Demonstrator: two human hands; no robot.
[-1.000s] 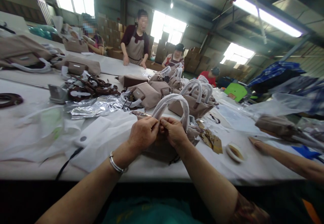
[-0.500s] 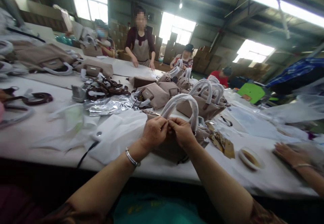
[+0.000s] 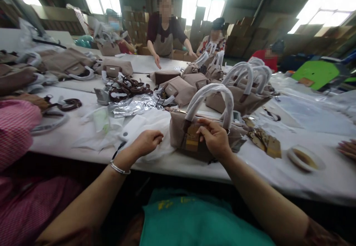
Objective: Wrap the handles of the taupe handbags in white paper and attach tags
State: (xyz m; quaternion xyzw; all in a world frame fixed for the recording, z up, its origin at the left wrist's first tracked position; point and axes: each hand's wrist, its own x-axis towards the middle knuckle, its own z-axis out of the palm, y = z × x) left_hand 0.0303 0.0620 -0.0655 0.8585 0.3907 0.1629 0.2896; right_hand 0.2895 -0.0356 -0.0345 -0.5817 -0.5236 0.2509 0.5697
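A taupe handbag stands upright in front of me, its two raised handles wrapped in white material. A brown and gold hang tag lies against its front, below a handle. My right hand is at the tag's right edge, thumb and forefinger closed on it. To the left of the bag, my left hand is apart from it, fingers curled closed; whether they hold anything is hidden. White wrapping material lies behind and beside my left hand.
Hang tags and a tape roll lie to the right. More handbags, brown straps and clear plastic lie beyond. A pink checked sleeve is close on the left; a co-worker's hand is at the right edge.
My hands were together at the bag's handle; my left hand has moved away left and down. The hang tag now shows on the bag's front. The view has tilted down.
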